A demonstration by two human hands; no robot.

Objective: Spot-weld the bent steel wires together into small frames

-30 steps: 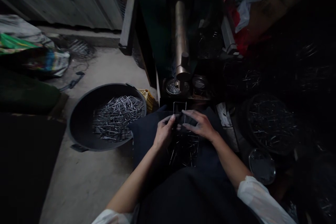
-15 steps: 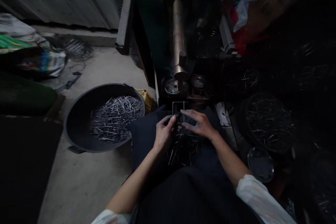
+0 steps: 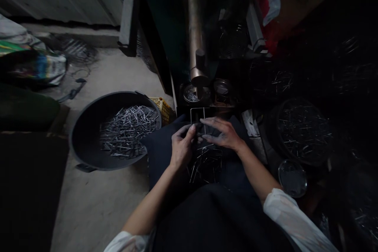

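A thin bent wire frame (image 3: 197, 108) stands up between my two hands, in front of the machine. My left hand (image 3: 183, 141) is closed, thumb and fingers pinching its left side. My right hand (image 3: 222, 130) has its thumb and fingers around the right side of the same wire. Fine detail at the fingertips is lost in the dark. Just below the hands, more bent wire pieces (image 3: 203, 163) lie in a heap over my lap. Above the wire frame, a metal machine arm (image 3: 196, 35) points down toward a small dish of bits (image 3: 191, 93).
To the left, a wide black tub (image 3: 88, 126) on the floor holds many metal pieces, with a yellow crate (image 3: 162, 108) behind it. Another round container (image 3: 304, 132) of wire pieces and a clear round lid (image 3: 292, 179) are at the right. A metal bar (image 3: 127, 12) juts out at upper left.
The whole view has shifted slightly, so things sit a little further up and left. Both hands keep nearly the same hold on the wire frame.
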